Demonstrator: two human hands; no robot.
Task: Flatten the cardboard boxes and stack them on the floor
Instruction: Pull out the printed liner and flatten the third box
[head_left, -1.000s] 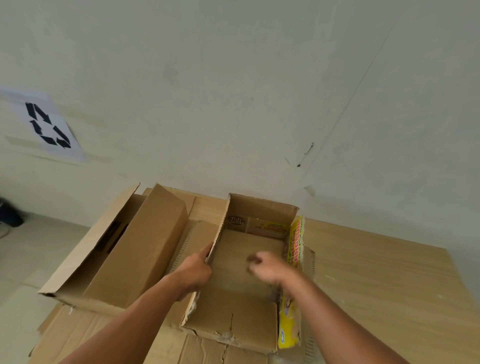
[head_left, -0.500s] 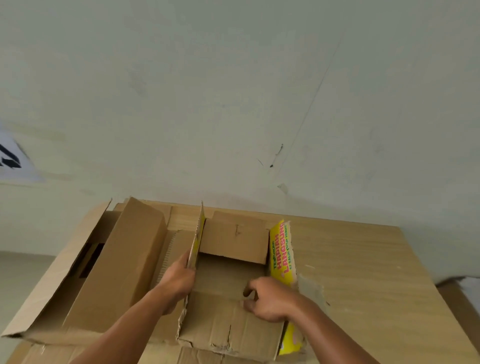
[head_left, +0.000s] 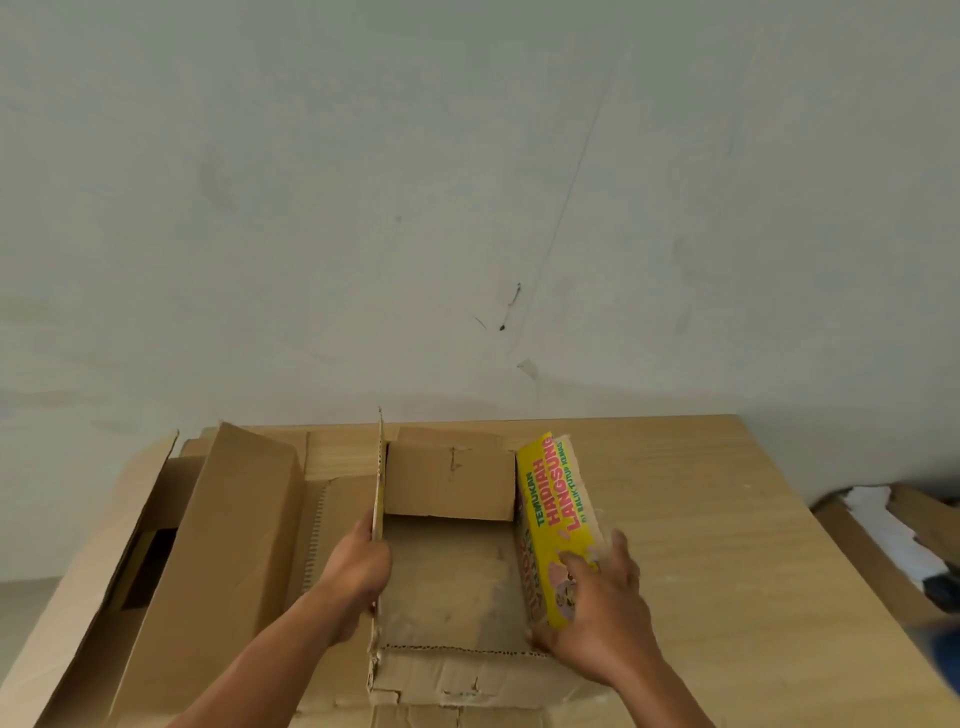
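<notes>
On the wooden table (head_left: 727, 519), mid-flatten: printed cardboard box (head_left: 447, 582), walls upright.
Left hand (head_left: 358, 566) pinches top edge of left wall (head_left: 379, 483); right hand (head_left: 602, 597) has fingers (head_left: 576, 564) spread on yellow wall (head_left: 550, 499). Next, likely: fold both walls flat, then move box to floor.

Soft even daylight; wide-angle warp, edges blurred.

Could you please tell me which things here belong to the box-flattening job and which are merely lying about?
Job: small open cardboard box with yellow printed side, gripped by the left hand, touched by the right hand; long brown open cardboard box; flat cardboard sheet beneath them.
Lying about: wooden table; brown cardboard piece with white paper at right.
</notes>
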